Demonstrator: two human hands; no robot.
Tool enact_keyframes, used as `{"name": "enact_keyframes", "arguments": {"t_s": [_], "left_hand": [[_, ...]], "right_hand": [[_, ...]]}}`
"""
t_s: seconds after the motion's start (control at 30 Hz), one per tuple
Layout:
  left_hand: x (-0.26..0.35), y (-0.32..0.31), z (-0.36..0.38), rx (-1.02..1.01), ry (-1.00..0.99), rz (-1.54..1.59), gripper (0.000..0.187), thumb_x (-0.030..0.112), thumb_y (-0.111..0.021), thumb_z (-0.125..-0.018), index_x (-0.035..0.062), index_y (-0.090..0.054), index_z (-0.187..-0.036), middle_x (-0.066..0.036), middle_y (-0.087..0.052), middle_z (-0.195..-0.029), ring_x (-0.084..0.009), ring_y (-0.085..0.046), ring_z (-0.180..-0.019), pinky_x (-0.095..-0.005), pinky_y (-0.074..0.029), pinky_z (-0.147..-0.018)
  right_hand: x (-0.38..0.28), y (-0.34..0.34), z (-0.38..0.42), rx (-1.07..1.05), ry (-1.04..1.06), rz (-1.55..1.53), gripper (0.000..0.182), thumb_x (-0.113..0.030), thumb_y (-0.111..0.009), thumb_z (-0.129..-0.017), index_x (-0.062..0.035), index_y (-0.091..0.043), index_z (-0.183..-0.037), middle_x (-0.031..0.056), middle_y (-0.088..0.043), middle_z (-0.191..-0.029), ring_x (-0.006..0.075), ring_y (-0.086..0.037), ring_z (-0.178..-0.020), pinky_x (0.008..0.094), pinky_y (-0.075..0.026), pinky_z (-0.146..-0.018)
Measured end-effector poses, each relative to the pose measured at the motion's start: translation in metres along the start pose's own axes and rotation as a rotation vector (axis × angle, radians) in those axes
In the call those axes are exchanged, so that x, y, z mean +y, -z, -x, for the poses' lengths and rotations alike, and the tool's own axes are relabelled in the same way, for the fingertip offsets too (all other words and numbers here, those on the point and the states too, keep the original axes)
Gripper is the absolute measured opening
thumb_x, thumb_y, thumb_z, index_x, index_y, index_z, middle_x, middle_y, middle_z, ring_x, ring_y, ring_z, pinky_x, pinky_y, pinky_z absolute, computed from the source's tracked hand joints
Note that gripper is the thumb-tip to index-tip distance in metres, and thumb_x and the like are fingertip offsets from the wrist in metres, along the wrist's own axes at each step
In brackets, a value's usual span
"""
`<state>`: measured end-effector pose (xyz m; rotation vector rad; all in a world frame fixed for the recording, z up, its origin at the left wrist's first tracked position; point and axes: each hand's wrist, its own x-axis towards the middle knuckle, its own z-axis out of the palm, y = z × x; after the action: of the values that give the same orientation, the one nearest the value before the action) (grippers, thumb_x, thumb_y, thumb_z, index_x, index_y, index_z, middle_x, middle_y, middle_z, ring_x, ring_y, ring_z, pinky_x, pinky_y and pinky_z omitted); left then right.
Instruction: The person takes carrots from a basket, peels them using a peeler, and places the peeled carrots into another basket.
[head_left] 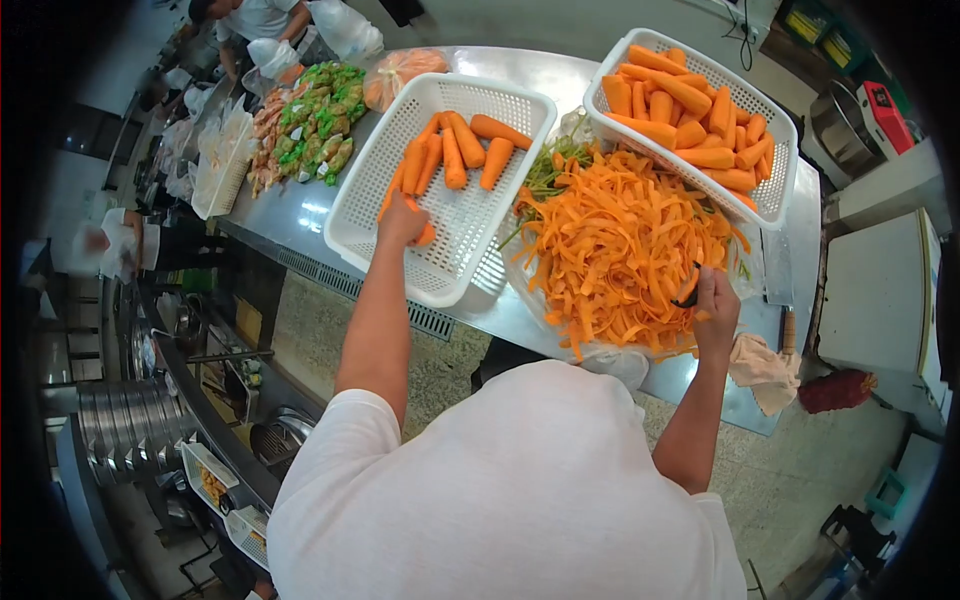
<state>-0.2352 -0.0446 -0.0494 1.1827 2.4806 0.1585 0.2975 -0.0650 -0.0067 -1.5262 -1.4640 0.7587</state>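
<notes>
My left hand (401, 222) reaches into the left white plastic basket (445, 284), its fingers closed around a carrot (427, 235) near the basket's side. Several other peeled carrots (453, 150) lie toward the far end of that basket. At the right edge of a large heap of carrot peels (620, 250), my right hand (716, 300) grips a peeler (689, 298) that looks black; its blade is hard to make out. The heap rests on a clear plastic bag, with green stalks (560, 165) along its far left side.
A second white basket (611, 128), full of carrots, stands beyond the heap. A cleaver (780, 265) and a cloth (766, 370) lie to the right on the metal table (520, 65). Green-and-orange bagged goods (318, 130) sit at far left; people stand beyond them.
</notes>
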Motion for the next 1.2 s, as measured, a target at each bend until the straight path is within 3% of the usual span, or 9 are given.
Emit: {"name": "enact_keyframes", "arguments": {"t_s": [0.1, 0.17, 0.2, 0.27, 0.37, 0.67, 0.8, 0.97, 1.2], "left_hand": [[0.009, 0.009, 0.004, -0.145, 0.169, 0.480, 0.074, 0.032, -0.073, -0.088, -0.0001, -0.040, -0.147, -0.020, -0.070, -0.112, -0.0375, -0.072, -0.096, -0.0442, -0.060, -0.088], [-0.021, -0.008, -0.026, -0.369, 0.304, 1.480, 0.064, 0.025, -0.073, -0.087, 0.0043, -0.046, -0.142, -0.019, -0.070, -0.112, -0.0339, -0.073, -0.093, -0.0439, -0.063, -0.073], [-0.009, -0.002, -0.012, -0.374, 0.303, 1.477, 0.064, 0.025, -0.073, -0.087, 0.0043, -0.046, -0.142, -0.019, -0.070, -0.112, -0.0339, -0.073, -0.093, -0.0439, -0.063, -0.073], [0.039, 0.022, 0.046, -0.201, -0.407, 2.030, 0.054, 0.022, -0.066, -0.091, 0.0065, -0.049, -0.140, -0.019, -0.067, -0.121, -0.0364, -0.069, -0.110, -0.0493, -0.061, -0.092], [0.070, 0.037, 0.086, -0.558, -0.405, 2.180, 0.044, 0.017, -0.060, -0.094, 0.0087, -0.053, -0.137, -0.016, -0.058, -0.138, -0.0378, -0.063, -0.119, -0.0484, -0.055, -0.103], [0.183, -0.026, 0.152, -0.975, -0.279, 2.065, 0.054, 0.007, -0.063, -0.094, 0.0101, -0.042, -0.144, -0.020, -0.056, -0.135, -0.0361, -0.065, -0.120, -0.0354, -0.064, -0.091], [0.201, -0.036, 0.184, -1.036, -0.216, 1.692, 0.052, 0.006, -0.061, -0.095, 0.0114, -0.040, -0.142, -0.017, -0.058, -0.127, -0.0293, -0.072, -0.101, -0.0312, -0.066, -0.083], [0.205, -0.042, 0.198, -1.289, -0.237, 1.509, 0.043, 0.035, -0.054, -0.105, 0.0107, -0.043, -0.138, -0.014, -0.063, -0.112, -0.0192, -0.068, -0.076, -0.0261, -0.057, -0.056], [0.221, -0.033, 0.214, -0.977, -0.236, 1.173, 0.033, 0.048, -0.045, -0.108, 0.0195, -0.048, -0.124, -0.005, -0.058, -0.093, -0.0127, -0.057, -0.057, -0.0247, -0.046, -0.044]], "right_hand": [[-0.004, -0.001, -0.007, -0.050, 0.031, 0.009, 0.047, -0.035, -0.058, -0.106, 0.0010, -0.051, -0.076, 0.0069, -0.046, -0.065, 0.0156, -0.040, -0.063, 0.0343, -0.037, -0.057], [-0.007, -0.003, -0.010, -0.093, 0.037, 0.013, 0.050, -0.037, -0.060, -0.105, 0.0006, -0.050, -0.073, 0.0059, -0.044, -0.063, 0.0157, -0.039, -0.060, 0.0352, -0.035, -0.055], [-0.009, -0.002, -0.011, -0.089, 0.033, 0.014, 0.050, -0.037, -0.060, -0.105, 0.0006, -0.050, -0.073, 0.0059, -0.044, -0.063, 0.0157, -0.039, -0.060, 0.0352, -0.035, -0.055], [-0.010, 0.000, -0.011, -0.108, 0.066, 0.018, 0.050, -0.036, -0.061, -0.105, 0.0005, -0.050, -0.073, 0.0056, -0.045, -0.063, 0.0159, -0.040, -0.060, 0.0352, -0.035, -0.055], [-0.008, -0.002, -0.010, -0.081, 0.064, 0.031, 0.050, -0.037, -0.061, -0.104, 0.0002, -0.050, -0.072, 0.0049, -0.045, -0.063, 0.0157, -0.040, -0.060, 0.0353, -0.036, -0.055], [-0.031, -0.017, -0.022, -0.103, 0.151, 0.041, 0.046, -0.034, -0.059, -0.105, 0.0004, -0.051, -0.075, 0.0031, -0.046, -0.065, 0.0131, -0.042, -0.063, 0.0328, -0.036, -0.057], [-0.051, -0.017, -0.039, -0.112, 0.428, -0.001, 0.040, -0.029, -0.064, -0.100, -0.0007, -0.054, -0.073, 0.0103, -0.051, -0.064, 0.0241, -0.050, -0.060, 0.0385, -0.037, -0.058], [-0.033, -0.028, -0.060, -0.016, 0.512, 0.238, 0.042, -0.035, -0.064, -0.097, -0.0066, -0.058, -0.068, 0.0094, -0.059, -0.064, 0.0331, -0.058, -0.066, 0.0437, -0.038, -0.070], [-0.045, -0.037, -0.053, 0.009, 0.530, 0.163, 0.044, -0.040, -0.063, -0.097, -0.0112, -0.059, -0.064, 0.0064, -0.056, -0.062, 0.0294, -0.056, -0.066, 0.0415, -0.037, -0.073]]}}
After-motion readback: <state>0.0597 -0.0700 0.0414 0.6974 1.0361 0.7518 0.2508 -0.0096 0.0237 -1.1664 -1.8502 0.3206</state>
